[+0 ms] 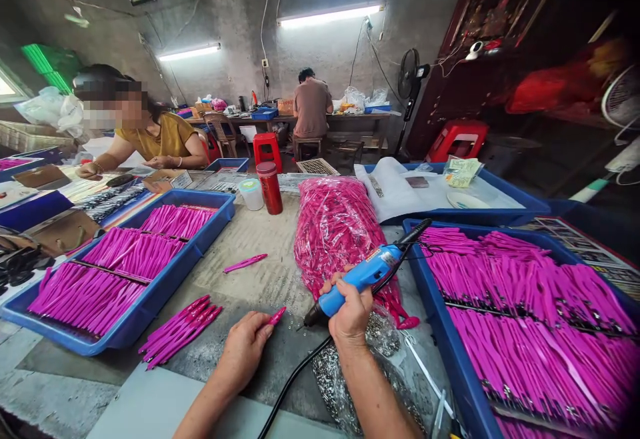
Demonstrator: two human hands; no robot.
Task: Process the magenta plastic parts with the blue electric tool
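Observation:
My left hand (246, 349) is closed on a slim magenta plastic piece (277, 315), whose tip pokes out past the fingers; the palm hides the rest. Wrapped around a blue electric screwdriver (357, 280) is my right hand (350, 315). The tool's black nose and thin bit point down and left, a short way from the magenta tip. Left of my left hand lies a small pile of similar magenta pieces (183, 329), and one loose piece (245, 263) lies farther up the table. Small metal parts in a clear bag (340, 379) are under my right forearm.
Blue trays of magenta pieces stand at left (120, 342) and right (425, 279). A full plastic bag (335, 225), red canister (270, 189) and white tub (251, 195) stand ahead. A black cable (295, 375) crosses the table. One co-worker (160, 135) sits left, another (313, 105) at the back.

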